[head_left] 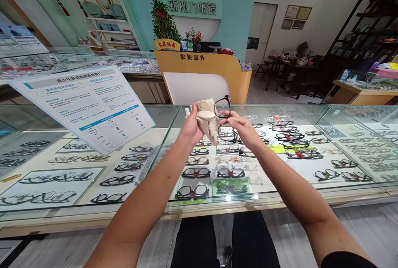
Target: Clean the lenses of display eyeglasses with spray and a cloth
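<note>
My left hand (192,124) is closed on a beige cleaning cloth (209,121), which it presses against a pair of dark-framed glasses (224,119). With a pinch at the bridge, my right hand (243,129) holds the glasses turned on end, one lens above the other. Both hands are raised over the glass top of a display counter (174,119). Beneath the glass lie rows of several spectacle frames (195,172).
A tilted printed info sheet (83,106) stands on the counter at the left. Behind the counter is a yellow cashier desk (205,73) with a potted plant (163,25). More glass showcases (360,83) stand at the right, with dark wooden tables and chairs (286,73) behind.
</note>
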Available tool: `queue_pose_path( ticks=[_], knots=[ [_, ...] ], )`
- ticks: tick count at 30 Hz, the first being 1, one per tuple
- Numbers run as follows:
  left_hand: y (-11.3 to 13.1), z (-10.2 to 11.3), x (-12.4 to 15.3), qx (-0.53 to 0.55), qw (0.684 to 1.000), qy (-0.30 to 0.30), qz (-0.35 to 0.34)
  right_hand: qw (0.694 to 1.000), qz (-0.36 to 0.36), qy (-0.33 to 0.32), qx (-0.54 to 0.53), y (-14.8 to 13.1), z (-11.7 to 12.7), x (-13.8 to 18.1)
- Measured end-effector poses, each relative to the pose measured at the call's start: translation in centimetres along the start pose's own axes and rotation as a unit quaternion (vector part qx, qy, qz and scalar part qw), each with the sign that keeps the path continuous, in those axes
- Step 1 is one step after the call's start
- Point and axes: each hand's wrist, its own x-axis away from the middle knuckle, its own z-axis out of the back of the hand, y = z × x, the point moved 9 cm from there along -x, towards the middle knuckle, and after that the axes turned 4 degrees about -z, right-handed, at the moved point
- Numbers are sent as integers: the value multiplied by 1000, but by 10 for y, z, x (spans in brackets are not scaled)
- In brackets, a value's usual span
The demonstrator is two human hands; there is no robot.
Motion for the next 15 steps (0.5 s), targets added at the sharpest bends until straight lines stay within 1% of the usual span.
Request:
queue_pose_path(
  ticks=[6, 11, 15],
  knots=[
    [14, 15, -9, 29, 999, 24, -30, 999, -15, -20, 22, -4, -6, 3],
    [9, 18, -11, 23, 1000, 16, -8, 1000, -9, -18, 18, -4, -6, 3],
    [9, 21, -11, -2, 999, 35, -31, 1000, 17, -11, 10, -7, -3, 3]
  ],
)
